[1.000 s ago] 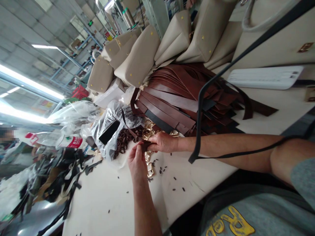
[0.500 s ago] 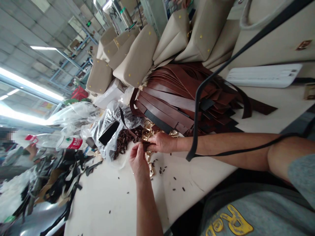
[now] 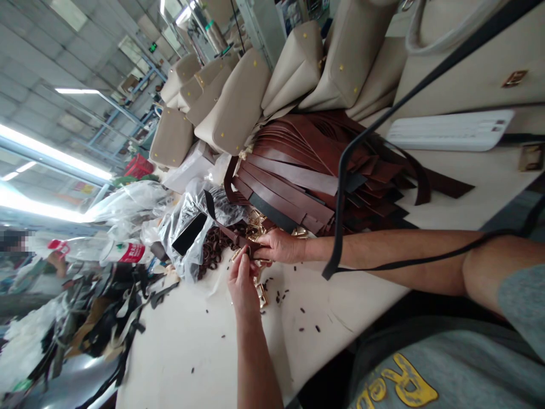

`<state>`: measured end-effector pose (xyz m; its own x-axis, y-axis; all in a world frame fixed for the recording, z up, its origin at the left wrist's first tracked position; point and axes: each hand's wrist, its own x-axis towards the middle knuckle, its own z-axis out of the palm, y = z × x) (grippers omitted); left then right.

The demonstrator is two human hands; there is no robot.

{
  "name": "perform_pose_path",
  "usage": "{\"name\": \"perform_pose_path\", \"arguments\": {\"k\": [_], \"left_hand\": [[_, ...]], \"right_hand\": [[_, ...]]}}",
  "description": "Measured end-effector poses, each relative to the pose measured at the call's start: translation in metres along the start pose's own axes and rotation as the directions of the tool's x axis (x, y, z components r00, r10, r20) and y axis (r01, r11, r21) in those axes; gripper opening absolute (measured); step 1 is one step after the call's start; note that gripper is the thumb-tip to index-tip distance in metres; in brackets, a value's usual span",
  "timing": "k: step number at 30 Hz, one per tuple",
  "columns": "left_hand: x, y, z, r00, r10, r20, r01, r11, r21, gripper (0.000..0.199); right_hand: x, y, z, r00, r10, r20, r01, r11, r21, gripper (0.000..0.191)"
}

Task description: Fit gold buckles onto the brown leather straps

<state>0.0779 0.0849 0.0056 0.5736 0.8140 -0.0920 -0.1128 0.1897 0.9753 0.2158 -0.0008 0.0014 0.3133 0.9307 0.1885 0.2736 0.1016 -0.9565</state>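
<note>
Pinching a brown leather strap between the fingertips of the left hand and right hand; both hands closed on it, just above the table. Small gold piece shows at the left fingertips; whether it is threaded on the strap, cannot tell. Strap's far end runs up past the hands, dark tip raised.

Done so far: strap gripped, metal right beside it. No join or closed loop visible at the fingers, so this one looks unfinished, as a judgement. Dark bits scattered on the tabletop. Gold buckles loose, by and partly behind the hands; brown loops heaped next to them. Black phone on a clear plastic bag. Beyond, a big fanned stack of brown straps; it looks like plenty is left, but cannot tell if any of those carry metal. Beige handbags piled behind.

Versus earlier frame: gold piece now shows at the left fingertips, not seen there half a second ago; left hand sits slightly farther right in view. Right hand nearly same spot. Loops, buckles, stack look unchanged; view shifts a bit.
</note>
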Motion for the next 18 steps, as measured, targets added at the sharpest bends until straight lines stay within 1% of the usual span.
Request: {"name": "perform_pose_path", "arguments": {"k": [2, 5, 6, 8, 10, 13, 15, 18], "left_hand": [[0.000, -0.001, -0.001, 0.999, -0.033, 0.035, 0.034, 0.999, -0.023, 0.038], [0.000, -0.003, -0.003, 0.983, -0.127, 0.132, 0.143, 0.982, -0.121, 0.035], [0.000, -0.004, -0.004, 0.978, -0.144, 0.148, 0.165, 0.975, -0.148, 0.034], [0.001, -0.004, -0.005, 0.979, -0.143, 0.146, 0.166, 0.973, -0.162, 0.036], [0.002, -0.005, -0.008, 0.987, -0.123, 0.104, 0.133, 0.987, -0.092, 0.038], [0.004, -0.007, -0.010, 0.998, -0.065, 0.000, 0.064, 0.991, 0.119, 0.037], [0.004, -0.008, -0.010, 0.999, 0.030, -0.038, -0.021, 0.975, 0.221, 0.036], [0.004, -0.011, -0.008, 0.981, 0.192, -0.010, -0.180, 0.934, 0.310, 0.031]], "right_hand": [[0.000, 0.000, 0.001, 1.000, 0.001, 0.008, -0.002, 0.999, 0.037, 0.026], [0.001, 0.003, 0.003, 0.999, 0.007, 0.038, -0.011, 0.995, 0.097, 0.032], [0.001, 0.004, 0.003, 0.999, 0.011, 0.048, -0.017, 0.994, 0.109, 0.033], [0.003, 0.006, 0.002, 0.998, 0.021, 0.062, -0.027, 0.994, 0.109, 0.034], [0.005, 0.009, 0.000, 0.998, 0.026, 0.064, -0.031, 0.997, 0.071, 0.030], [0.008, 0.012, -0.003, 0.998, 0.025, 0.059, -0.024, 0.999, -0.026, 0.019], [0.009, 0.013, -0.004, 0.998, 0.027, 0.060, -0.022, 0.996, -0.090, 0.013], [0.010, 0.014, -0.005, 0.996, 0.029, 0.083, -0.016, 0.987, -0.158, 0.009]]}}
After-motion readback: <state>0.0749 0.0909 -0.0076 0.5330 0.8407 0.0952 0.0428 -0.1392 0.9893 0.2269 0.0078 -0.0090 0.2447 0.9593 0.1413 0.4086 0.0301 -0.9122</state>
